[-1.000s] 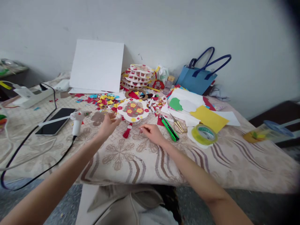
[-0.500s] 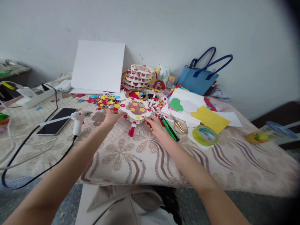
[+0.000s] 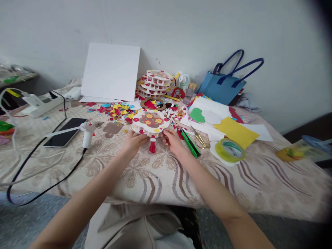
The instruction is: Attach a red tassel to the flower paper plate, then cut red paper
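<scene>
Between my hands is a paper lantern [image 3: 151,121], white and scalloped, with red and yellow flowers on its top. A red tassel [image 3: 152,146] hangs from its near side. My left hand [image 3: 135,142] grips the lantern's lower left edge, fingers partly hidden beneath it. My right hand [image 3: 173,141] pinches its lower right edge with thumb and fingers. Just right of that hand lie a green utility knife [image 3: 190,142] and gold-handled scissors [image 3: 201,140]. Behind the lantern stands a stack of similar white flowered lanterns [image 3: 157,83].
A white glue gun [image 3: 87,135] and a phone [image 3: 64,132] lie at left among cables. Paper scraps [image 3: 119,110] cover the middle back. Yellow tape [image 3: 230,150], coloured paper [image 3: 237,131], a blue bag [image 3: 221,86] and a plastic cup [image 3: 298,150] are at right. A white board [image 3: 111,72] leans against the wall.
My left hand has shifted from the lantern's left side to its lower front edge. The lantern is turned slightly, its tassel now nearer the middle. The whole view has moved a little.
</scene>
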A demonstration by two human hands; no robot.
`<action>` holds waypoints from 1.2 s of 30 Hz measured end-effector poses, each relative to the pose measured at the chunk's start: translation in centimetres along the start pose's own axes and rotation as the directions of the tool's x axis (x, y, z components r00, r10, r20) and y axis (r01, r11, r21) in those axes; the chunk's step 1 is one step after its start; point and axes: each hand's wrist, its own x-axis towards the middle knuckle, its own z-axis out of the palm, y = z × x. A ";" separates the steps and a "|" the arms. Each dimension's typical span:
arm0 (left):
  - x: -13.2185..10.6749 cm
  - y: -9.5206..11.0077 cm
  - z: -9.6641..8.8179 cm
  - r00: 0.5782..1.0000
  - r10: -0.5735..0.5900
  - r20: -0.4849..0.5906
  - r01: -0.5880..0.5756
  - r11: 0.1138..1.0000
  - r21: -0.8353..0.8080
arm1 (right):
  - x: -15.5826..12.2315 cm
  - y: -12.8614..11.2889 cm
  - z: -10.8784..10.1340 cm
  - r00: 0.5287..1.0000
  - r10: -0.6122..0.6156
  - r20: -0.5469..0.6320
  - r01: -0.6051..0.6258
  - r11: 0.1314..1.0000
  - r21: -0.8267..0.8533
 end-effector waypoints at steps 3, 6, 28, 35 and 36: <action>-0.4 -0.6 0.6 0.999 0.028 -0.026 -0.028 0.999 -0.020 | -0.2 0.0 0.1 1.000 -0.012 0.012 0.012 1.000 -0.004; -0.3 -1.4 1.1 0.994 0.065 -0.087 -0.067 0.997 -0.022 | -0.4 0.0 0.3 0.999 -0.014 0.032 0.014 1.000 -0.010; -0.8 -2.9 2.0 0.971 0.240 -0.002 -0.236 0.954 -0.183 | -2.1 1.3 3.1 0.999 0.031 0.035 -0.036 0.986 0.162; -0.7 -2.6 1.9 0.981 0.183 0.065 -0.164 0.961 -0.224 | -2.2 1.0 2.7 0.999 0.010 0.043 -0.017 0.986 0.164; -0.7 -2.6 1.9 0.982 0.176 0.072 -0.156 0.962 -0.225 | -2.2 1.0 2.7 0.999 0.003 0.046 -0.010 0.988 0.156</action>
